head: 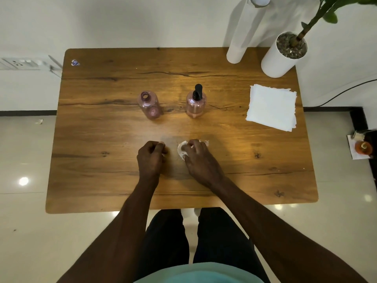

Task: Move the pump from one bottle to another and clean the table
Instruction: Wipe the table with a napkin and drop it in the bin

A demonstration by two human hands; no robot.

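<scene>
Two pink see-through bottles stand on the wooden table [85, 180]. The left bottle [150, 106] has an open neck with no cap. The right bottle [196, 104] carries the black pump [197, 91]. Nearer me, my right hand [199, 160] presses a crumpled white tissue [182, 150] onto the tabletop, with a few small scraps just beyond its fingers. My left hand [152, 158] rests on the table beside it with fingers curled; a small pale bit shows at its fingertips, too small to identify.
A stack of white paper napkins [272, 107] lies at the right of the table. At the back right stand a white roll [243, 31] and a white pot with a plant [283, 56]. An orange bottle [363, 148] sits on the floor to the right.
</scene>
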